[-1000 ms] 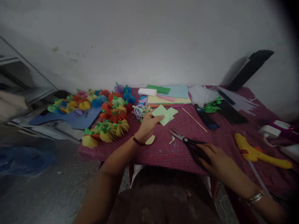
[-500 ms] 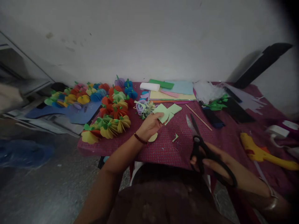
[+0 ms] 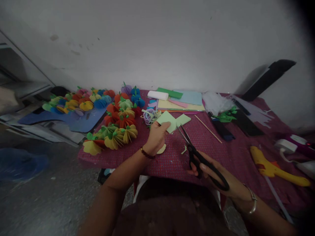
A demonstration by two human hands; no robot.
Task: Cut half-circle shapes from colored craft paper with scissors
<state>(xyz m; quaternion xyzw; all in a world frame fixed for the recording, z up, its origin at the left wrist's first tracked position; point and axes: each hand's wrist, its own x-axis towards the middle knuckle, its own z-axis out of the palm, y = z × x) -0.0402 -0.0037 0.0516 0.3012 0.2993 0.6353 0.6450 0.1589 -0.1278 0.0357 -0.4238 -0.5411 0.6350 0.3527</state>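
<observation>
Left grip (image 3: 156,137) pinches a pale-green square (image 3: 167,121); right grip (image 3: 222,172) grasps scissors (image 3: 190,148). From afar I see assembled paper pumpkins (image 3: 126,121) left of the square, itself seemingly uncut.

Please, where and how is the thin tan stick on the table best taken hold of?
Probably pinch the stick across its middle, from above and the person's side: it is thin, straight and lies flat on the red cloth, with a dark strip close by on its right.

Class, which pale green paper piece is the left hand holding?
The left piece, pinched by the left hand; the right piece, near the scissors, has no finger on it.
</observation>
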